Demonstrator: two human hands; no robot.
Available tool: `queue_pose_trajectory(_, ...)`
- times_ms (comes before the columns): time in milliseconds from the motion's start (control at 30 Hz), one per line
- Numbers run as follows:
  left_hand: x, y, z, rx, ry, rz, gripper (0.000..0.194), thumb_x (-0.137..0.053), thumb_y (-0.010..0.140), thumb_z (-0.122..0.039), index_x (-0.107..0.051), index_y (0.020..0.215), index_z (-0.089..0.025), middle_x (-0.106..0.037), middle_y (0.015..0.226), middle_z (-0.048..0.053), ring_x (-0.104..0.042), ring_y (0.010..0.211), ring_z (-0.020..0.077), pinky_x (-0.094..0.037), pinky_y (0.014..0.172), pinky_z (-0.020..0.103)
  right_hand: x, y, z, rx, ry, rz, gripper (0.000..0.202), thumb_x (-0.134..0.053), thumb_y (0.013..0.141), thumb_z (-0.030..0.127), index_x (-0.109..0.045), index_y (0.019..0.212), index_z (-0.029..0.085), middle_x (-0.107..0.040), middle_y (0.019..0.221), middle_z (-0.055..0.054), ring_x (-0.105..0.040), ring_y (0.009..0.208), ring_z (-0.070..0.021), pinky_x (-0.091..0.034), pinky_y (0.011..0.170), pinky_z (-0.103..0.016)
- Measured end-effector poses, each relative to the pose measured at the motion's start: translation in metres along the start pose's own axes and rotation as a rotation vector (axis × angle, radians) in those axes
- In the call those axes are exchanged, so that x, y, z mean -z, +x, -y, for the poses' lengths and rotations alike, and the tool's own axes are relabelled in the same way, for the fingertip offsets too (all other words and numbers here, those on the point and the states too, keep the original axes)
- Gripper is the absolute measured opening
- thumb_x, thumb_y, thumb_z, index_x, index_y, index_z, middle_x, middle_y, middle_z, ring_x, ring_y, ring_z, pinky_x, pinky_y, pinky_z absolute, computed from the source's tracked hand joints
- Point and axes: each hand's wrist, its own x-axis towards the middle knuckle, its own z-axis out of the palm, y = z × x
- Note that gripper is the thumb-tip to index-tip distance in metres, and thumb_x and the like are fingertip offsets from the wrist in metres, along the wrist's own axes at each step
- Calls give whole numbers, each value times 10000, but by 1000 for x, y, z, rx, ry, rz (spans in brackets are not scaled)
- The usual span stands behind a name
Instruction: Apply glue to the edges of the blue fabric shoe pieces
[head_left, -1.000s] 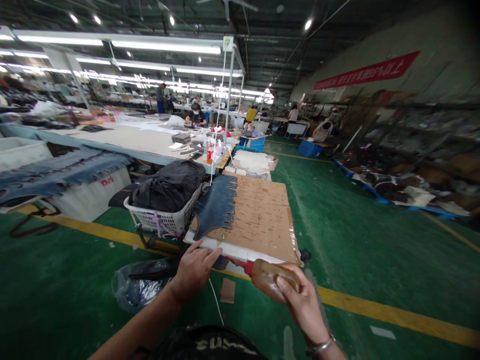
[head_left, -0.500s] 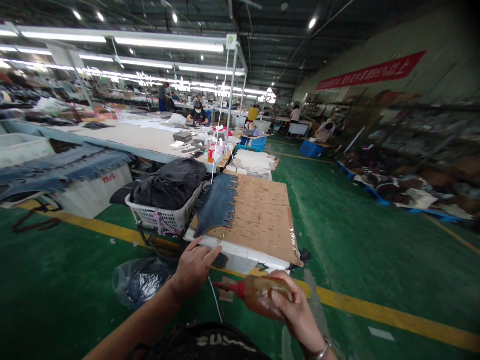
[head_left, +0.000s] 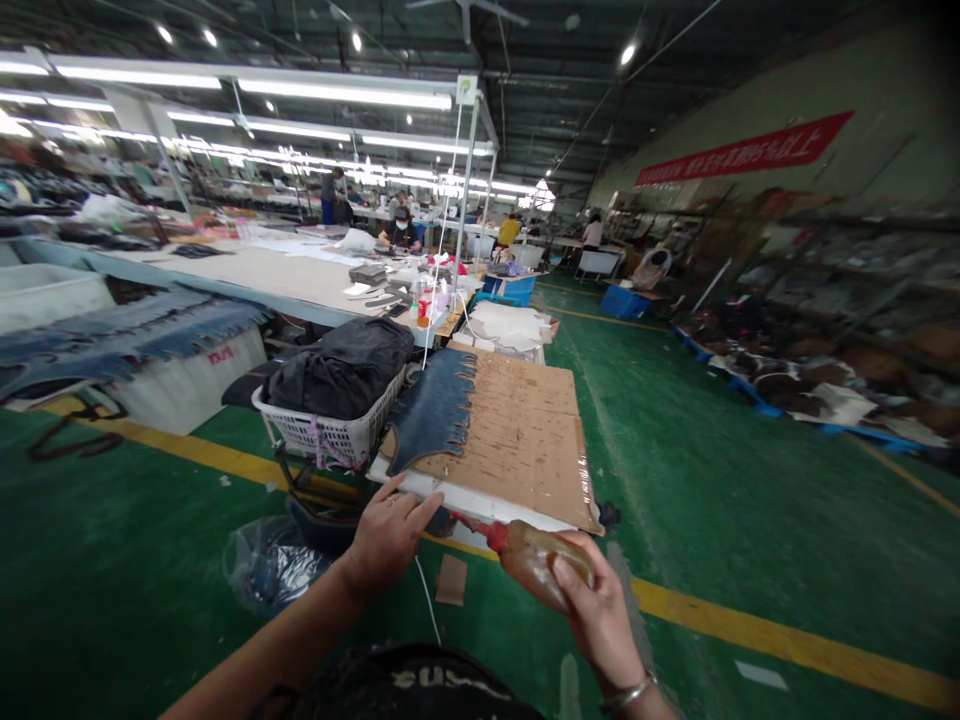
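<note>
Beyond you runs the long worktop. Nearer, you have cardboard, a white basket crowding its left side, and a jagged-edged blue sheet upon it. Your right grip clasps the red-tipped bottle, nozzle towards your left grip; whether that holds anything, I cannot tell.

This is a factory workshop, one big hall with tube lights in rows over long workbenches strewn with cut pieces. People work farther back. Yellow lines cross the green floor, and a red banner hangs on the wall. Slit-edged blue sheets lie on cardboard and on a tub; the blur makes it hard to be sure, but they look like leather
</note>
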Motion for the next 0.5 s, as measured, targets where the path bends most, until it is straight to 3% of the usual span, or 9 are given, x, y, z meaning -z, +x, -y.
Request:
queue_pose_trajectory(233, -2, 4, -2, -7, 18, 2, 308, -366, 908, -114, -617, 1082, -150, -616, 668, 12, -594, 620, 133, -486, 953, 415, -4, -12, -5, -66, 94, 196, 368, -705, 700, 520, -664, 911, 221, -661, 785, -30, -617, 697, -212, -503, 627, -304)
queue_pose_trajectory(500, -6, 7, -8, -21, 40, 4, 317, -348, 916, -121, -611, 1092, -144, -616, 665, 16, -582, 594, 134, -486, 943, 427, 4, 0, -11, -56, 87, 0, 343, -741, 683, 469, -653, 893, 213, -689, 771, -34, -629, 694, -218, -513, 642, -312)
